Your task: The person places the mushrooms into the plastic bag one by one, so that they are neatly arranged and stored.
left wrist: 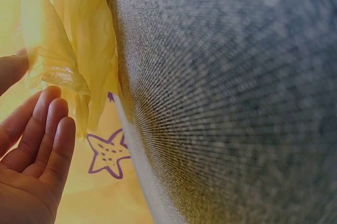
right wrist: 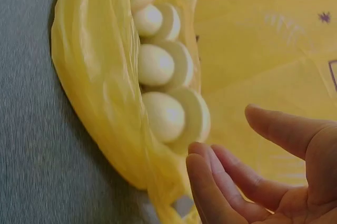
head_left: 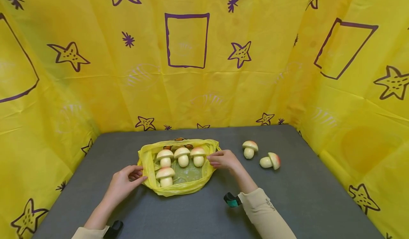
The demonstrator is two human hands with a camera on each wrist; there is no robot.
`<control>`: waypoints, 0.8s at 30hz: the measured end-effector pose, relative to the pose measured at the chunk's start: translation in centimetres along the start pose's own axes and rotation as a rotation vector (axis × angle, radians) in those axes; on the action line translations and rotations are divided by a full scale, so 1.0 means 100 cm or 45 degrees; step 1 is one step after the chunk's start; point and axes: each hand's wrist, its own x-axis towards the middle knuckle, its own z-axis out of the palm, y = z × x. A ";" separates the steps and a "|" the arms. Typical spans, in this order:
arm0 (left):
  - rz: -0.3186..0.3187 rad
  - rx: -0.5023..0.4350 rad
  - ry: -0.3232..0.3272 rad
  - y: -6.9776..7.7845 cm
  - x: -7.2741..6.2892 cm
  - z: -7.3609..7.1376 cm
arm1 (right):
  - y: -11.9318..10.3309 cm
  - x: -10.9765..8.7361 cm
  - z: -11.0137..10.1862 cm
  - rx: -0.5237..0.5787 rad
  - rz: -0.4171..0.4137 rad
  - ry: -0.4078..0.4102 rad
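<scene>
Nearest is the person's L sleeve (head_left: 87,233), w/ a black band (head_left: 114,229) by it. The R sleeve (head_left: 265,214) is light tan too, w/ a black & green band (head_left: 232,200) just beside its cuff.

Next, the L hand (head_left: 123,184) is at the L side of a yellow plastic bag (head_left: 170,191). Its fingers are loose & a bit bent, w/ a gap to the thumb. The thumb tip touches the bag's rim; the other tips are by the outside of it.

The R hand (head_left: 225,161) is at the bag's R rim, thumb & fingers spread apart. Can't tell if the tips press on the plastic.

So the bag is btwn the 2 hands, its mouth wide open. Inside, the front L mushroom (head_left: 165,177) is near the L thumb. Behind it are 3 in a row: L one (head_left: 164,157), mid one (head_left: 182,156) & R one (head_left: 198,156). That R one is just beside the R fingertips.

Past the R hand, 2 more mushrooms are on the gray table (head_left: 303,196), well apart from the bag: one (head_left: 249,149) stem toward the person, one (head_left: 271,161) on its side, cap to the R.

Farthest is a yellow cloth (head_left: 255,90) w/ purple stars.
</scene>
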 end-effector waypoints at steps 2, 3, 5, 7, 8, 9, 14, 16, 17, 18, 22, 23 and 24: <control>0.000 0.002 0.003 -0.001 0.000 0.000 | 0.001 -0.001 -0.005 0.027 0.000 0.007; 0.000 0.002 0.004 -0.001 0.000 0.000 | 0.002 -0.001 -0.008 0.039 0.002 0.016; 0.006 0.003 0.006 -0.002 0.000 0.000 | 0.003 -0.001 -0.013 0.057 0.011 0.031; 0.012 0.003 0.010 -0.002 0.000 0.001 | 0.006 -0.001 -0.019 0.069 0.018 0.043; 0.016 0.002 0.011 -0.002 0.000 0.001 | 0.007 -0.001 -0.022 0.072 0.021 0.051; 0.019 0.002 0.012 -0.003 0.000 0.001 | 0.009 -0.001 -0.024 0.075 0.027 0.059; 0.028 0.002 0.017 -0.003 0.000 0.001 | 0.017 -0.001 -0.037 0.081 0.033 0.090; 0.032 0.005 0.017 -0.003 0.000 0.001 | 0.019 -0.003 -0.041 0.078 0.029 0.097; 0.035 0.005 0.020 -0.003 0.000 0.001 | 0.020 -0.004 -0.044 0.079 0.031 0.099; 0.039 0.005 0.023 -0.003 0.000 0.001 | 0.021 -0.004 -0.047 0.089 0.033 0.108; 0.055 0.010 0.031 -0.002 0.000 0.001 | 0.027 -0.007 -0.058 0.132 0.049 0.152; 0.057 0.009 0.033 -0.002 0.000 0.001 | 0.029 -0.008 -0.061 0.148 0.057 0.166; 0.057 0.010 0.031 -0.002 0.000 0.001 | 0.031 -0.008 -0.064 0.155 0.059 0.174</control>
